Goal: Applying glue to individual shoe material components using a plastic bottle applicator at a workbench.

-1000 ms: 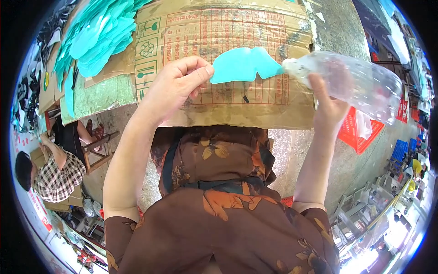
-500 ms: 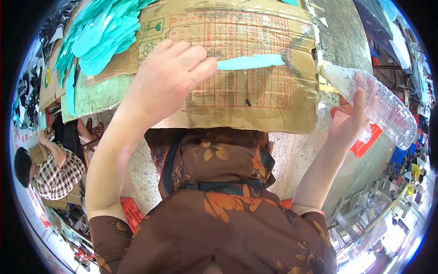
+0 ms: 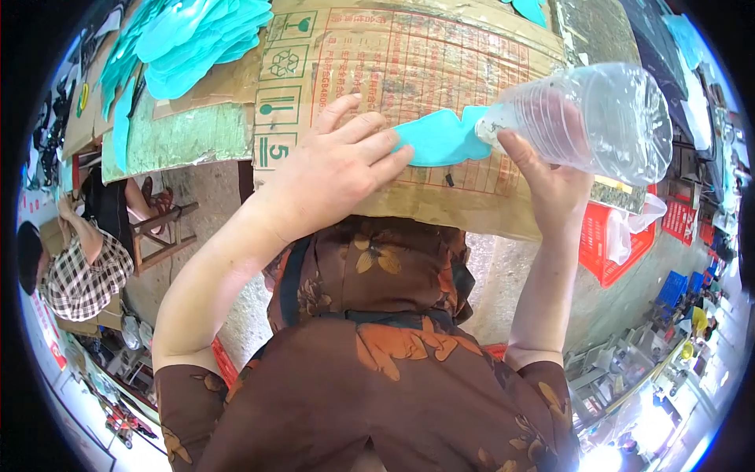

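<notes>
A flat turquoise cut-out piece [image 3: 440, 143] with a notched edge lies over the cardboard in front of me. My left hand [image 3: 338, 169] has its left end between thumb and fingers; the other fingers are loosely spread. In my right hand [image 3: 554, 189] is a clear plastic bottle [image 3: 617, 118], tilted on its side with its base to the right. Its whitish neck end meets the right end of the turquoise piece; I cannot tell whether anything comes out. My right thumb lies along the neck, and the other fingers show through the bottle from behind.
The printed cardboard sheet [image 3: 354, 63] covers the worktable. A pile of similar turquoise pieces [image 3: 197, 47] lies far left, with more at the far right edge [image 3: 528, 9]. A red crate [image 3: 605, 252] stands below right. Another person [image 3: 86, 267] sits at the left.
The bottle has swung in from the right edge to the turquoise piece, its neck now against it. The piece has turned its broad face up. My left hand has moved lower and right.
</notes>
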`<state>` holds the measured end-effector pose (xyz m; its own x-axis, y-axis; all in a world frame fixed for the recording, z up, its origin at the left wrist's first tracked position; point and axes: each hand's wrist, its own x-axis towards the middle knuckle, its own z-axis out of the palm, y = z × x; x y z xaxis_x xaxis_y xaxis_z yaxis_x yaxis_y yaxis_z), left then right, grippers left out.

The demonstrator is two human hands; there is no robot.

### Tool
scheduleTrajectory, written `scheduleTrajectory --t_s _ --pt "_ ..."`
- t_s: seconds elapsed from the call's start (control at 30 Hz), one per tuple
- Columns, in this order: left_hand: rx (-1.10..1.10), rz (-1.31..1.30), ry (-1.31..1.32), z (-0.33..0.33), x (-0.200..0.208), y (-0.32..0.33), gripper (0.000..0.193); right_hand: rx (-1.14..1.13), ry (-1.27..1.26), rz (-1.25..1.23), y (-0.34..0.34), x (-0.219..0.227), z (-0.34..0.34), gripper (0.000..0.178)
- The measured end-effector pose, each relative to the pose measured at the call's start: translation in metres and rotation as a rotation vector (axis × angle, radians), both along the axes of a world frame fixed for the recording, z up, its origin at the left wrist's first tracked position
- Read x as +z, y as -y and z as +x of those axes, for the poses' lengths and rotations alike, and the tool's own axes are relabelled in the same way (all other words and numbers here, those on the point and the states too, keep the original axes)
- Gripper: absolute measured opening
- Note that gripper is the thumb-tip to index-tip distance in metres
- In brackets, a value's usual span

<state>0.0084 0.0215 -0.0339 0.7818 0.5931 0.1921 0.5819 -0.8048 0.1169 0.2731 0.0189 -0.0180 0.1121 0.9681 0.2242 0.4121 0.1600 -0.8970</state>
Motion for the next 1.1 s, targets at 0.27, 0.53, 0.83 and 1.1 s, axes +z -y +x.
scheduleTrajectory --t_s 0.27,0.53,0.83,1.1 --pt "0.146 -0.119 0.101 0.003 -0.007 0.012 0.028 0.040 0.023 -0.073 0.001 0.006 0.000 0.056" --pt "0.209 -0.151 0.136 0.009 -0.007 0.021 0.029 -0.022 0.086 0.023 -0.005 0.000 -0.004 0.054" --pt "0.240 -0.167 0.114 0.011 -0.005 0.025 0.030 -0.010 0.044 -0.025 -0.013 0.008 -0.008 0.054" --pt "0.265 -0.163 0.151 0.011 -0.008 0.028 0.031 0.117 0.036 -0.178 -0.007 0.014 0.005 0.059"
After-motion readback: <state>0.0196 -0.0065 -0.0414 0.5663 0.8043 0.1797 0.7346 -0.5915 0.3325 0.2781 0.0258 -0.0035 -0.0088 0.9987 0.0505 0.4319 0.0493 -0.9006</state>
